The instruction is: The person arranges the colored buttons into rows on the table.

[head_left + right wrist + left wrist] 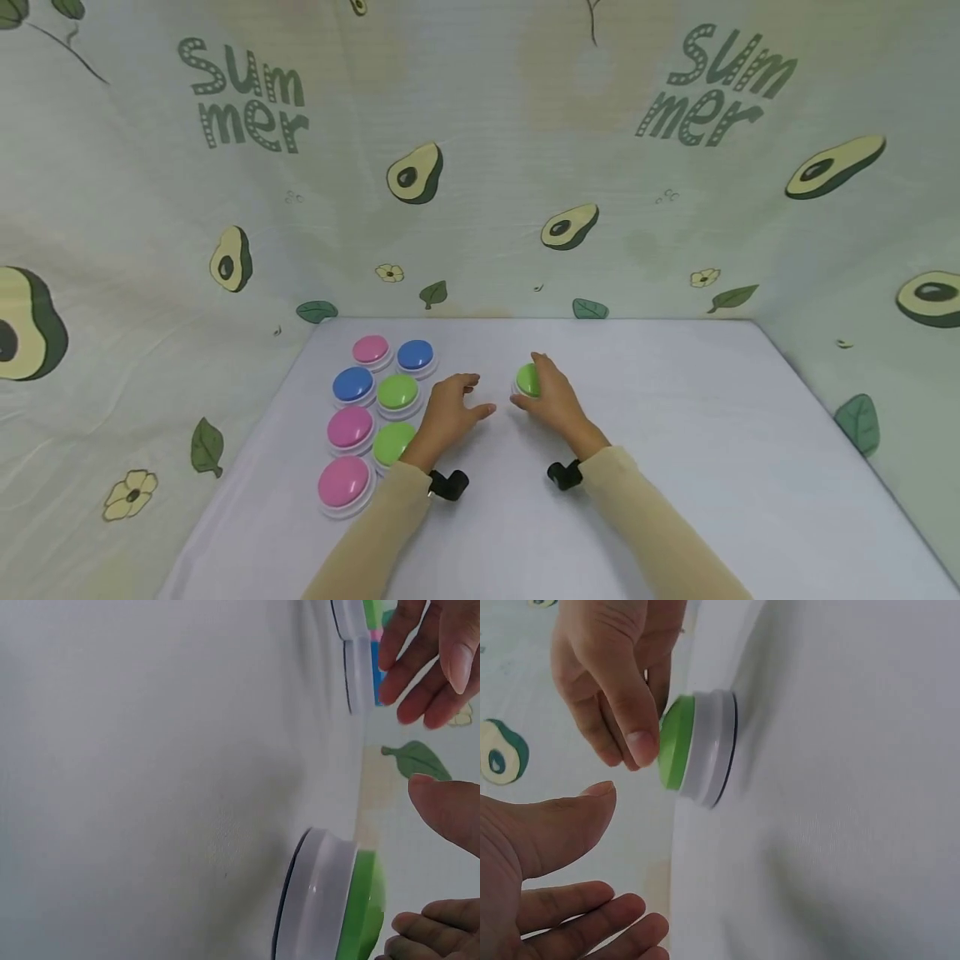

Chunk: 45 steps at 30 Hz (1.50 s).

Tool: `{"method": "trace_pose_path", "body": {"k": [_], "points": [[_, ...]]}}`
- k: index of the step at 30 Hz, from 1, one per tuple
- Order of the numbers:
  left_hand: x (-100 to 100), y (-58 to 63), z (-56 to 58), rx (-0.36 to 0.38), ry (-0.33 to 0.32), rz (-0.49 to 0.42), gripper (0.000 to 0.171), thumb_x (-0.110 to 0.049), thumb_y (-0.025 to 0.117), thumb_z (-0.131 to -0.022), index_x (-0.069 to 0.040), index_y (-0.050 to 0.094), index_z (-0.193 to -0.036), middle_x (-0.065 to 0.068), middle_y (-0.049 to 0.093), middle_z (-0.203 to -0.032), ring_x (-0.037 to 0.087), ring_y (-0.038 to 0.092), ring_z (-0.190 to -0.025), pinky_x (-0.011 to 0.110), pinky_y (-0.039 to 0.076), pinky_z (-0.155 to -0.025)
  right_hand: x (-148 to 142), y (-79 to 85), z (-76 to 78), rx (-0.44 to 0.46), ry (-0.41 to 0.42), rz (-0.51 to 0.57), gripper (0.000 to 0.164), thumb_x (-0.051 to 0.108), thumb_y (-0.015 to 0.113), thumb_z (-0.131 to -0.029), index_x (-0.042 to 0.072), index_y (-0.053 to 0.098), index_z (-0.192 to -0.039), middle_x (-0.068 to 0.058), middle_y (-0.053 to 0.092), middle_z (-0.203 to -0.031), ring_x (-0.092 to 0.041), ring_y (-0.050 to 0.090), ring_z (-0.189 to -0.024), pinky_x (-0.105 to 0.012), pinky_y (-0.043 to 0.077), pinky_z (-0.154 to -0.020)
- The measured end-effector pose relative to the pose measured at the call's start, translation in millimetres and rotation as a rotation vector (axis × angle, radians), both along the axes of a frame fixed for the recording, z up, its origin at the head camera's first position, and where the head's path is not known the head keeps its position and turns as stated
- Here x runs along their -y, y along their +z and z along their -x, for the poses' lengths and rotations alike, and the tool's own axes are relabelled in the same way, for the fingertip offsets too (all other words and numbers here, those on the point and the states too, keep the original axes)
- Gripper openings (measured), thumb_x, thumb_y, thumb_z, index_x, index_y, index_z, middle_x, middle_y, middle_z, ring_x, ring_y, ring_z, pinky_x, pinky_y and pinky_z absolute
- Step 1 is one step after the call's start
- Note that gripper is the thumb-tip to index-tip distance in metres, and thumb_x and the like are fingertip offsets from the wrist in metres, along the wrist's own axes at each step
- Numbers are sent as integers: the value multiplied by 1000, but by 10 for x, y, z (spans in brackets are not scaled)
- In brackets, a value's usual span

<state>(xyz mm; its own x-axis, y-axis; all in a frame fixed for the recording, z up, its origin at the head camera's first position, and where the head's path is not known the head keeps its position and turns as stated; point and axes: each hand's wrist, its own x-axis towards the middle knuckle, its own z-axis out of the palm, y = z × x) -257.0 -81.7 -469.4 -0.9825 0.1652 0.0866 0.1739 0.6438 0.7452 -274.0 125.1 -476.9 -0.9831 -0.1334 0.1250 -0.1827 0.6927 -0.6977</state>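
Observation:
A push button with a green dome and white base [528, 381] stands alone on the white table, right of the others. My right hand [557, 402] hovers at it, thumb at the near side and fingers over the far side. In the left wrist view the thumb tip lies right at the green dome [676, 742]. The right wrist view shows its thumb and fingers spread apart beside the green button [319, 904]. My left hand [448, 412] is held above the table with thumb and fingers apart and nothing between them, right of the grouped buttons.
Several more buttons stand in two columns on the left: pink [349, 427], blue [353, 384] and green [397, 392] ones. My left forearm partly covers the near green button [393, 442]. An avocado-print cloth [480, 167] hangs behind the table [712, 433].

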Motion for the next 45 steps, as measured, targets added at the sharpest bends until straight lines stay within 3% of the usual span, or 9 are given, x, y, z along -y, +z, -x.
{"method": "trace_pose_path", "body": {"k": [8,13,18,22,29,34,45], "points": [[325,89,112,-33,94,148,64,-23,85,-91,2,60,-144,21,60,-146,40,52,-139,54,45,-116,286,-16,69,-39,59,-74,88,17,85,-90,-12,34,-156,-33,32,-163,-46,26,-154,-56,25,-126],[544,159,221,-19,134,178,67,-23,85,-91,3,57,-146,23,56,-150,43,49,-142,56,43,-117,499,-4,94,-57,108,-90,88,17,84,-91,-12,33,-157,-33,31,-164,-45,23,-156,-55,21,-128],[762,185,372,-16,123,201,71,-22,83,-92,9,52,-148,28,53,-151,44,47,-143,55,38,-120,690,-26,161,-34,170,-89,85,20,81,-95,-9,33,-159,-28,32,-166,-42,25,-156,-54,24,-127],[875,181,483,45,99,249,77,-25,80,-95,10,44,-153,29,45,-157,45,40,-148,56,33,-123,813,-74,242,-19,234,-75,84,22,79,-96,-7,32,-160,-25,33,-166,-39,30,-155,-51,27,-127],[942,124,638,115,79,309,81,-27,78,-97,11,37,-156,30,41,-160,45,37,-150,57,31,-124,981,-150,331,38,325,-31,84,24,76,-99,-5,28,-162,-20,29,-169,-34,29,-156,-45,27,-127],[956,112,712,134,58,345,82,-28,77,-97,14,36,-154,32,42,-158,46,39,-148,57,32,-123,1050,-141,355,32,377,-30,77,21,70,-103,-9,28,-161,-24,28,-168,-36,29,-156,-46,25,-128],[945,142,835,159,63,344,79,-24,77,-97,18,38,-151,35,46,-151,47,46,-142,57,37,-120,1151,-192,423,25,414,-36,71,15,64,-105,-14,28,-158,-29,28,-166,-40,28,-155,-47,24,-128]]}}
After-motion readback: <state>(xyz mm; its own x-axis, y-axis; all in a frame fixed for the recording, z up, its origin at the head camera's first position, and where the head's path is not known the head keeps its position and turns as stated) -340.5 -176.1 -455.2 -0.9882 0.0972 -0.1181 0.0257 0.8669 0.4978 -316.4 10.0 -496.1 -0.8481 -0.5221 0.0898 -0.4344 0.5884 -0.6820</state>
